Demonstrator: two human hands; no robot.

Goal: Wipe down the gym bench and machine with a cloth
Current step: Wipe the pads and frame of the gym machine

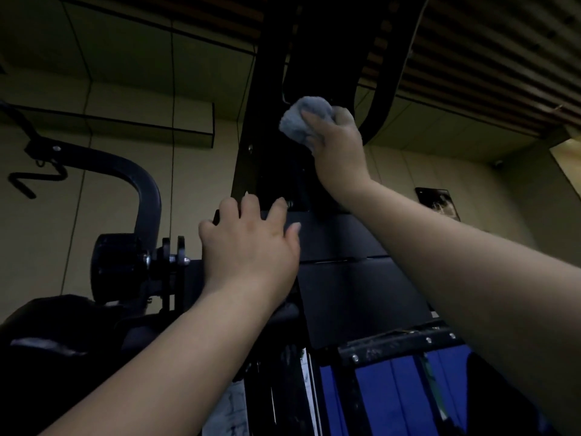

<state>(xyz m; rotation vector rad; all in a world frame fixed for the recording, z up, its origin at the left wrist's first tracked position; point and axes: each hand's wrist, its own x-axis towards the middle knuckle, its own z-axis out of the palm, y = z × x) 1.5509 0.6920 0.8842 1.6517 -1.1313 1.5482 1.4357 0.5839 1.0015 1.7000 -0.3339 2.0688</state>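
High on machine (273, 89), one cloth (301, 121), two hands

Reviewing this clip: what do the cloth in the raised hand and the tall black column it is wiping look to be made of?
Cloth: soft grey fabric, likely terry or microfibre; it looks fuzzy and bunches in the right hand.
Black column: probably painted or powder-coated metal; flat, rigid faces with bolt heads, matte in this dim light.
The left hand rests on the flat black plates below, which look similar, though the dimness leaves that uncertain.
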